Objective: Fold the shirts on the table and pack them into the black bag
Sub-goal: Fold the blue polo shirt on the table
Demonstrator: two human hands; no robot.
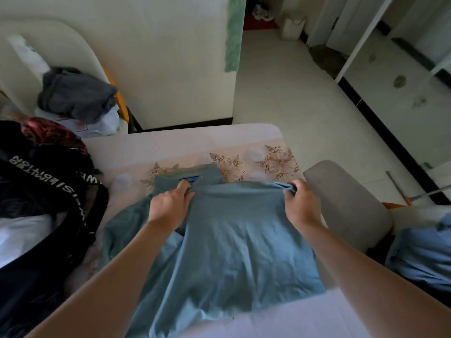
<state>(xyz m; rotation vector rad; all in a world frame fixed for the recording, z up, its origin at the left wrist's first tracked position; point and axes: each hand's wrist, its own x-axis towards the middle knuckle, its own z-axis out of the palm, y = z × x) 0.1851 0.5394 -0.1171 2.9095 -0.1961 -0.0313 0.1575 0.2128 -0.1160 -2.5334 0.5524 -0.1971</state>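
A teal-blue shirt (234,240) lies spread on the table (185,147), its collar with a blue label at the far end. My left hand (168,206) pinches the fabric just below the collar. My right hand (301,203) grips the shirt's far right edge, fingers curled over a fold. The black bag (48,191) with white lettering on its strap sits open at the table's left side, with white and dark fabric inside.
A grey chair back (346,203) stands at the table's right, with blue clothing (424,254) on its seat. A grey garment (75,93) lies piled on a chair at the far left. Tiled floor extends beyond the table.
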